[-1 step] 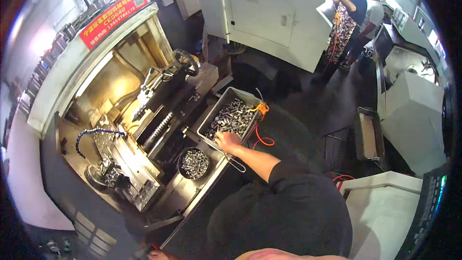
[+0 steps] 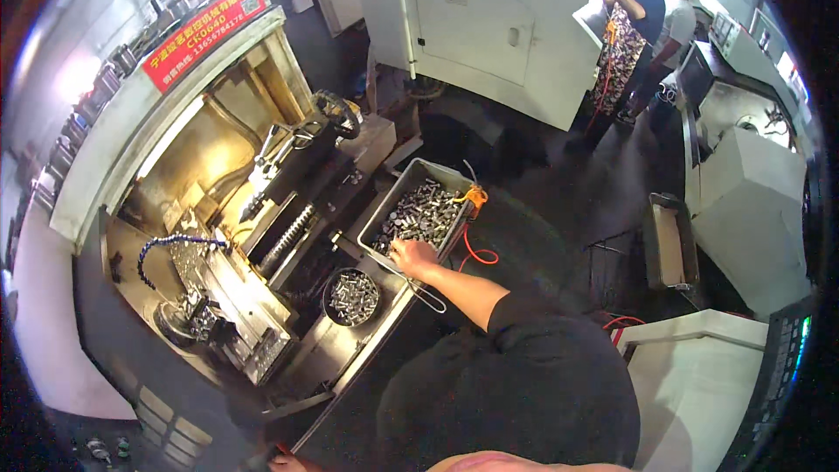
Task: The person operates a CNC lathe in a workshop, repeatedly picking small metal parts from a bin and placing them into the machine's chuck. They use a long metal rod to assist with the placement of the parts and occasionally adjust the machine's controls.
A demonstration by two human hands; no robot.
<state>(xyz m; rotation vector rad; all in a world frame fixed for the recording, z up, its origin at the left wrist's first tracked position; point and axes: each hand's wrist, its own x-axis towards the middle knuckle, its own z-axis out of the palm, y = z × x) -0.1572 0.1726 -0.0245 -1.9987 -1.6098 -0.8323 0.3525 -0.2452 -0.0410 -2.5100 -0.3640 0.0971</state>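
Observation:
My right hand (image 2: 413, 257) reaches over the near side of a grey rectangular bin (image 2: 371, 243). Its fingers are curled down among small metal cylinders (image 2: 424, 211) heaped inside, and the fingertips are hidden, so I cannot make out what they hold. Close by, on the machine's ledge, stands a round dark bowl (image 2: 327, 301) filled with similar shiny cylinders (image 2: 353, 295). At the lower edge, my left hand (image 2: 287, 462) shows only in part beside the dark machine front; its fingers are too dark and cut off to read.
On the left is an open lathe with a chuck (image 2: 175, 323), a blue-black coolant hose (image 2: 166, 240) and a handwheel (image 2: 336, 114). An orange clip-like piece (image 2: 475, 198) with a red hose hangs at the bin. A white cabinet (image 2: 489, 26) stands behind; two people (image 2: 647, 13) are at the far right.

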